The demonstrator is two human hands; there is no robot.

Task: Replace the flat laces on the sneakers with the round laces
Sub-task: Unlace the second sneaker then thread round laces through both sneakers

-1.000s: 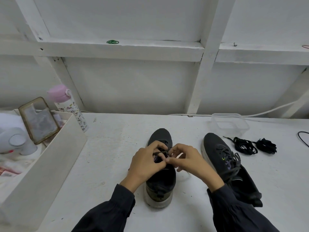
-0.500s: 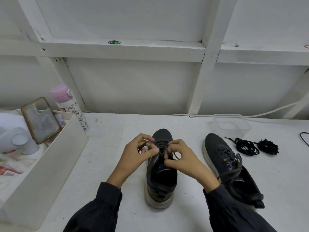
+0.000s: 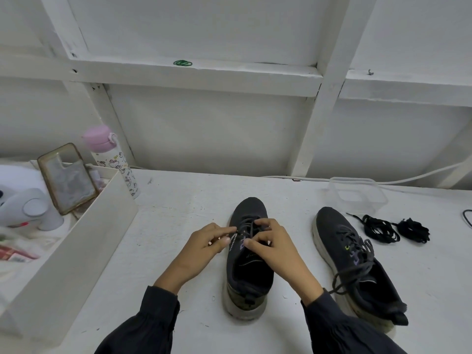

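Observation:
Two dark grey sneakers with white soles stand on the white table, toes pointing away. The left sneaker [image 3: 249, 272] is in front of me. My left hand [image 3: 207, 245] pinches an end of its grey lace [image 3: 249, 224] at the shoe's left side. My right hand [image 3: 268, 245] has its fingers curled over the lacing and grips the lace there. The right sneaker [image 3: 357, 264] stands apart, fully laced with loose ends hanging. Two bundles of black laces [image 3: 394, 229] lie beyond it on the table.
A clear plastic container [image 3: 357, 194] sits at the back right near a white cable. A white box [image 3: 76, 241] on the left holds a phone case and toys. A pink-capped bottle [image 3: 115, 162] stands behind it.
Both hands have shifted along the lacing of the left sneaker. My left hand drew out to the shoe's left side, lace end in its fingers, while my right stayed over the eyelets.

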